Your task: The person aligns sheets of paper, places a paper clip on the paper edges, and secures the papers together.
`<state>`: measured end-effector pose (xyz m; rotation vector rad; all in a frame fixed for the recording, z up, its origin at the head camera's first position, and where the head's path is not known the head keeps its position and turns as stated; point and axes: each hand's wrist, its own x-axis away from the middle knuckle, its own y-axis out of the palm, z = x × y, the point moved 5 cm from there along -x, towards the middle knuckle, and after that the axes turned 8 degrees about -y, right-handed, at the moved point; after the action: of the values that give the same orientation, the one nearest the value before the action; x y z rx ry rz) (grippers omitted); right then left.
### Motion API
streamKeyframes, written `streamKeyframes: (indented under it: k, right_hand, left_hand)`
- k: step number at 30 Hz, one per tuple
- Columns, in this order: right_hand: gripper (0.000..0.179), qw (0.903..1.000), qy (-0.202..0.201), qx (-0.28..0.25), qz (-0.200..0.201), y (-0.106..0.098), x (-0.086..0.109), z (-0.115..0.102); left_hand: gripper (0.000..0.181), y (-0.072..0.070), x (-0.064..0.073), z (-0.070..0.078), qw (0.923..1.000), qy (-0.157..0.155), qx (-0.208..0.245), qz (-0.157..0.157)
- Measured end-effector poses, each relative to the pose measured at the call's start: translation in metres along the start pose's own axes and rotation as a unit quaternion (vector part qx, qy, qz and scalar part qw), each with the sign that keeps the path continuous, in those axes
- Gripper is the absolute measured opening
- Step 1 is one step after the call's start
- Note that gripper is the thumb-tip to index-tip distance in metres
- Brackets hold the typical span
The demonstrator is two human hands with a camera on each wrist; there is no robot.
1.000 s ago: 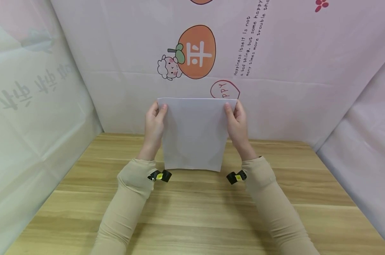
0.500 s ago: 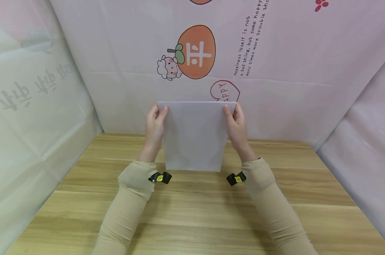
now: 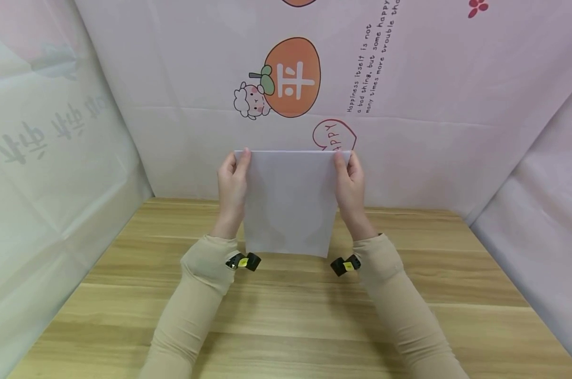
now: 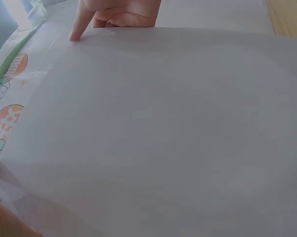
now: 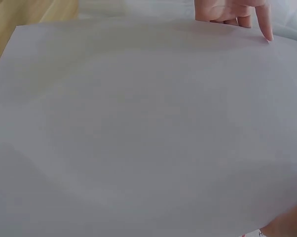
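Note:
A blank white sheet of paper hangs between my two hands over the table, filling most of both wrist views. My left hand pinches its upper left corner, thumb on the near face and fingers behind. At the upper right corner my right hand pinches it the same way. The top edge is straight between the thumbs, and the lower edge hangs free. In the left wrist view the right hand shows at the paper's far edge; the right wrist view shows the left hand there.
A wood-grain table lies beneath the arms. Behind it hangs a white printed cloth with an orange fruit drawing and lettering. Another pale cloth closes off the left side, and one more the right.
The paper's top edge has come down slightly and straightened. Both thumbs have shifted up to that edge, and the forearms have drawn a little closer together.

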<state>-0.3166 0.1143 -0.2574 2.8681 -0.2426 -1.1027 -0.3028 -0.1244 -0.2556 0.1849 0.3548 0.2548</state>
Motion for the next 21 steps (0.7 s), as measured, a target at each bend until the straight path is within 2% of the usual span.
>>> streamKeyframes:
  k: [9, 21]
  right_hand:
    - [0.020, 0.9997, 0.017, 0.000, 0.017, 0.001, -0.003, -0.001]
    - [0.022, 0.9995, 0.030, -0.013, -0.004, -0.001, -0.007, -0.005]
  left_hand:
    - [0.027, 0.001, 0.001, 0.005, 0.9999, 0.006, -0.008, 0.011]
    - [0.028, 0.004, -0.003, 0.012, 1.0000, 0.002, 0.004, 0.006]
